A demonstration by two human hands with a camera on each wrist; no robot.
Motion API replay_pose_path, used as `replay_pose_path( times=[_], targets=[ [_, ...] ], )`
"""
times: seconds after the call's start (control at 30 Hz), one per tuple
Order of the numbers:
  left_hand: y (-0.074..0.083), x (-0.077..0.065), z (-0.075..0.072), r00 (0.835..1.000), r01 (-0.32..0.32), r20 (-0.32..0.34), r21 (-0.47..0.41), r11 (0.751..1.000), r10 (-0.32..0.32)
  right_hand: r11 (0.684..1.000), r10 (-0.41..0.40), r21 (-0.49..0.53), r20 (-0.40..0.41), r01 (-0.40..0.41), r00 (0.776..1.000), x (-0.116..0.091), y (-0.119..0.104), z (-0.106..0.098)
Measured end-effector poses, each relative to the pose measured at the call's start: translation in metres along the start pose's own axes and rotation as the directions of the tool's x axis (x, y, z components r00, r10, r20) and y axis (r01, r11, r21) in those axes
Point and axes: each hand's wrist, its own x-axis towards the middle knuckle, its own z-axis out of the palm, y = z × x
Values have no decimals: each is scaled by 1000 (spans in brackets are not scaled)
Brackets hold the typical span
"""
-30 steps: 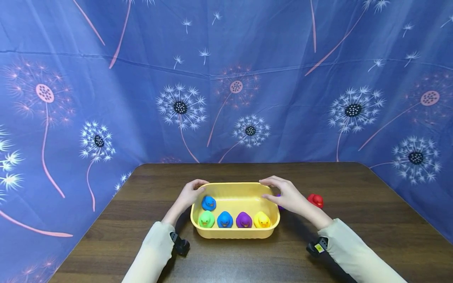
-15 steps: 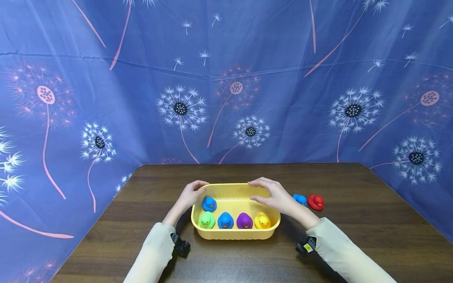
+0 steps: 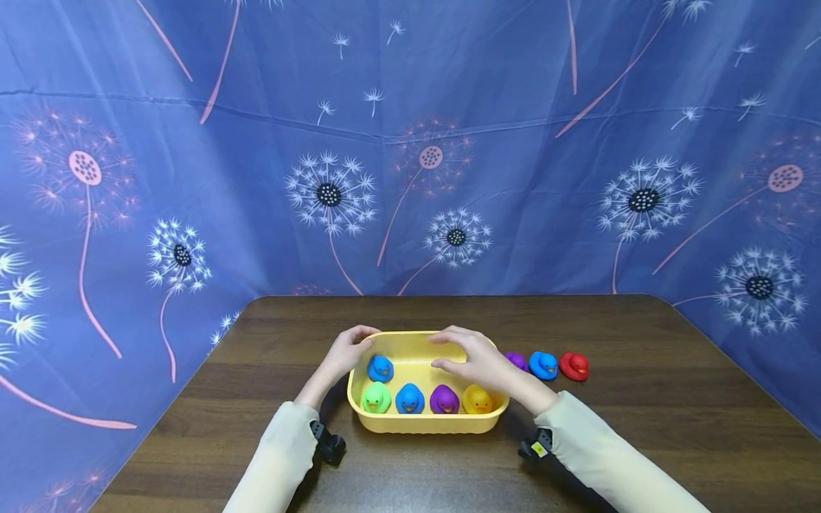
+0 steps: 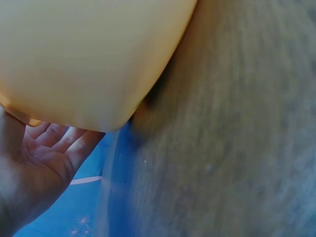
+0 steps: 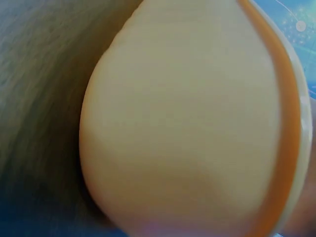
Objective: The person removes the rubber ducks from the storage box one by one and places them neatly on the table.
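My left hand [image 3: 342, 354] grips the left end of a yellow plastic tub [image 3: 426, 425], thumb at the rim. In the left wrist view its fingers [image 4: 61, 136] lie behind the tub's wall. My right hand [image 3: 479, 362] hovers over the tub's right half, thumb and fingers apart, with nothing showing between them. Inside the tub sit a blue rubber duck [image 3: 380, 368] at the back left and a front row: a green duck [image 3: 376, 397], another blue duck [image 3: 410, 399], a purple duck [image 3: 445, 400] and a yellow duck [image 3: 477, 400].
On the wooden table [image 3: 256, 427], right of the tub, stand a second purple duck [image 3: 516, 361], partly behind my right hand, a third blue duck [image 3: 543, 365] and a red duck [image 3: 574, 366]. A blue dandelion-print cloth [image 3: 398, 92] hangs behind the table.
My right hand has moved left from the tub's right end to above its inside, uncovering the blue and purple ducks on the table. My left hand and the ducks stay put.
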Motion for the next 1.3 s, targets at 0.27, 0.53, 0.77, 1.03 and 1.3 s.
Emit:
replay_pose_path(
  times=[0.27,0.53,0.77,1.03,1.3],
  targets=[
    [0,0,0,1000,6,6,-5,1000,-5,1000,20,4,56,-20,998,9,-16,9],
    [-1,1,1,1000,17,15,-7,1000,-17,999,14,29,86,-17,996,18,-25,18],
    [-1,0,-1,1000,5,18,-9,1000,-5,998,1,67,109,-9,994,29,-31,24],
    [-3,2,-1,1000,7,21,-1,1000,-7,997,-15,80,118,6,993,37,-32,34],
    [-2,1,-1,1000,-11,25,-5,1000,11,998,1,55,172,-11,985,46,-35,40]
  ],
)
